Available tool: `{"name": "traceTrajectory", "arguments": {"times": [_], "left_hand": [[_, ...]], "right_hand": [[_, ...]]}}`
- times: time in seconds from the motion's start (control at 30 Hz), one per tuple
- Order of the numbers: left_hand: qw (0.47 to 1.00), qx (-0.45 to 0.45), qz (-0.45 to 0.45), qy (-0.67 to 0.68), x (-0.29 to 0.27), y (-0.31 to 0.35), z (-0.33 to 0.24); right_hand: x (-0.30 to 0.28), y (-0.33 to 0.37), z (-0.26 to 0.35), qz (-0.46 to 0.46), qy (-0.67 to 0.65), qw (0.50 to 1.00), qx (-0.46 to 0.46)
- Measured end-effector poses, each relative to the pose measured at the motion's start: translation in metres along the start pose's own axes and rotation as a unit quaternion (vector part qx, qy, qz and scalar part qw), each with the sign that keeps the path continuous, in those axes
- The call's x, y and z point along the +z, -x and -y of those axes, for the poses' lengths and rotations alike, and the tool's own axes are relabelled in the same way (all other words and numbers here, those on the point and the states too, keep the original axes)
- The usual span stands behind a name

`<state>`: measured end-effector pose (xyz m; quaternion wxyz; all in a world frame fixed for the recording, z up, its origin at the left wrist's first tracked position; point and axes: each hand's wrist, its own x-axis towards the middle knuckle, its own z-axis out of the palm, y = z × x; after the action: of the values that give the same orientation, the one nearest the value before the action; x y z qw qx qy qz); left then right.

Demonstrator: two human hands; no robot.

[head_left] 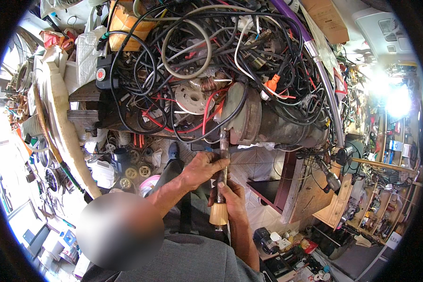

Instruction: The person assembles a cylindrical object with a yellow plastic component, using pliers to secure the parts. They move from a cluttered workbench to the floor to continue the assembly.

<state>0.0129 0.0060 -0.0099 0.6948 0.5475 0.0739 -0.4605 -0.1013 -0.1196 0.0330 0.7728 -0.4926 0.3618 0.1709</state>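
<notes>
A dark, worn metal bar with a pale wooden handle [219,214] stands upright in the picture in front of my body. My left hand [203,168] closes on the bar's middle, thumb laid across it. Lower down, just above the wooden part, my right hand [232,195] grips the same tool, some of its fingers hidden behind. The tool's far end reaches the lower edge of a dusty round disc [234,110] at the bench's front; whether they touch I cannot tell. The disc sits on a dark cylindrical machine body [286,126].
Tangled cables [188,51] heap over the bench, with a white spool [191,97] and an orange plug [272,83] among them. A bench vise [87,110] stands left. A wooden board [310,199] leans right. A blurred patch covers part of my left arm.
</notes>
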Motion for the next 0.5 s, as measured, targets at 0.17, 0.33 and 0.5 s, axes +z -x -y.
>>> {"name": "traceTrajectory", "arguments": {"times": [0.17, 0.33, 0.5], "left_hand": [[0.999, 0.029, -0.012, -0.024, 0.000, -0.006, 0.014], [0.998, 0.035, -0.025, -0.046, 0.000, -0.008, 0.019], [0.997, 0.029, -0.033, -0.068, 0.003, -0.001, 0.006]], "right_hand": [[-0.005, -0.002, -0.004, 0.015, 0.036, 0.999, -0.015], [0.000, 0.000, -0.001, 0.015, -0.003, 1.000, -0.004], [-0.002, 0.000, -0.002, 0.018, -0.038, 0.999, 0.014]]}}
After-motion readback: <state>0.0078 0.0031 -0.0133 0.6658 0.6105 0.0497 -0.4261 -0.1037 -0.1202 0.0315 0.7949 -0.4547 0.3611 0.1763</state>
